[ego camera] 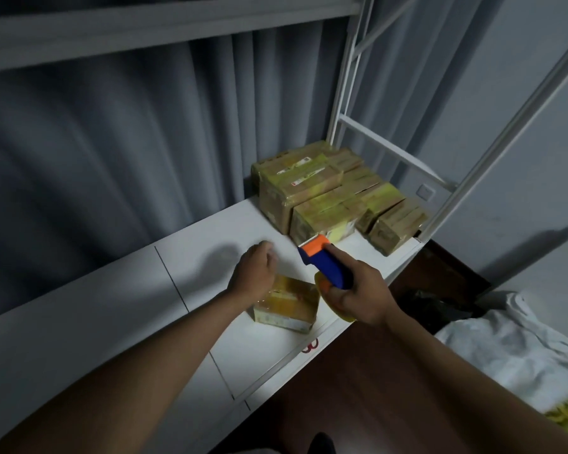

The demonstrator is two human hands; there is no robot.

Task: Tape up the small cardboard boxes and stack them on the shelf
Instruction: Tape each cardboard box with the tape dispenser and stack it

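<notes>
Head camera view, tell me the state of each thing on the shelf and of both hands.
Lone box: taped, lying on the shelf, apart from the stack.
Stacked boxes: taped, piled at the shelf's right end.
Tape dispenser: held up, blade pointing away.
Left hand: loosely curled over the lone box, holding nothing.
Right hand: grips the dispenser.

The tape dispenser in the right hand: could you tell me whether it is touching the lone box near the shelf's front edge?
Cannot tell. In the head view the tape dispenser, gripped by the right hand, overlaps the lone box at its right edge, so neither contact nor gap shows.
</notes>
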